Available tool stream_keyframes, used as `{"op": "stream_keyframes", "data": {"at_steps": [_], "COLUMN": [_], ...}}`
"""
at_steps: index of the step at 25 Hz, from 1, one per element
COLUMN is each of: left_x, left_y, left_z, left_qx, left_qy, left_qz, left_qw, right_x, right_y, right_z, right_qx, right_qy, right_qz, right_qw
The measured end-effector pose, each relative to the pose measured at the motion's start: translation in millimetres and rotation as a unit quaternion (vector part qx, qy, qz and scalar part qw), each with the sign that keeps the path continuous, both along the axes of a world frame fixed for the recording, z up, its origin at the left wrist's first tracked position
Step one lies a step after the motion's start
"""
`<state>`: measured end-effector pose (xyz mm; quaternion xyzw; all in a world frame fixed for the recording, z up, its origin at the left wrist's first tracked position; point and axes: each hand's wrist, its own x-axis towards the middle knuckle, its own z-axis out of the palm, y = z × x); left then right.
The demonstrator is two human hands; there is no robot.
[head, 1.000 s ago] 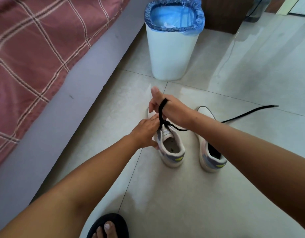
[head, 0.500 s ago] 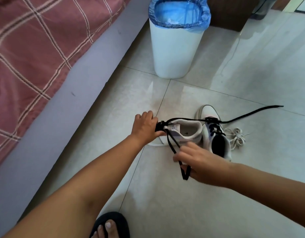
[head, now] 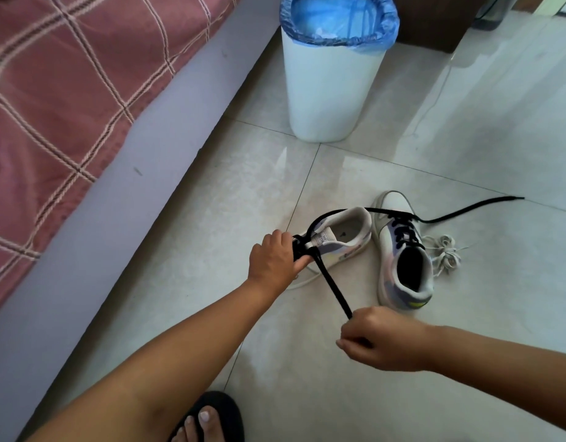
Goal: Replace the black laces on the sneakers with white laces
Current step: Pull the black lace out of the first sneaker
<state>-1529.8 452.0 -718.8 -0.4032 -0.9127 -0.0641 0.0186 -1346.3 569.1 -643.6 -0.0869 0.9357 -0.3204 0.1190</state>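
Right hand [head: 382, 338] fingers pinch black lace [head: 334, 287]; left hand [head: 272, 260] grips sneaker [head: 342, 237]

Taking the upright sneaker [head: 402, 256] as the landmark: the second sneaker [head: 342, 237] lay on its side just to its left, touching it, opening toward the viewer. The left hand [head: 273, 261] sat at that sneaker's left end. A lace [head: 334, 287] ran from there down toward the viewer to the right hand [head: 380, 338], which was in front of the landmark. Another lace end [head: 473, 208] trailed to the landmark's right along the floor [head: 466, 154]. A bundle of laces [head: 446, 255] lay just to the right. The bin [head: 329, 90] stood behind, to the left; the bed [head: 67, 106] lay far left. A foot in a slipper [head: 208, 419] was nearest the viewer.
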Motion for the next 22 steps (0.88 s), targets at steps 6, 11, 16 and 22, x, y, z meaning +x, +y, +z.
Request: {"op": "stream_keyframes", "data": {"at_steps": [6, 11, 16, 22], "left_x": [-3.3, -1.1, -3.1, -1.3], "left_y": [-1.6, -4.7, -27.3, -24.0], "left_z": [-8.6, -10.1, -26.8, -18.2], "left_qx": [0.017, 0.049, 0.049, 0.033], "left_qy": [0.046, 0.068, 0.009, -0.046], "left_qz": [-0.005, -0.025, -0.06, -0.036], "left_qw": [0.999, 0.996, 0.997, 0.998], "right_x": [-22.6, 3.1, 34.8, 67.9], "right_y": [-29.1, -13.9, -14.7, -7.3], "right_z": [27.9, 13.0, 9.4, -28.6], "right_qx": [-0.028, -0.017, -0.018, 0.196], "right_qy": [0.236, 0.236, 0.219, 0.096], "right_qz": [-0.023, 0.045, 0.03, 0.126], "right_qw": [0.971, 0.97, 0.975, 0.968]}}
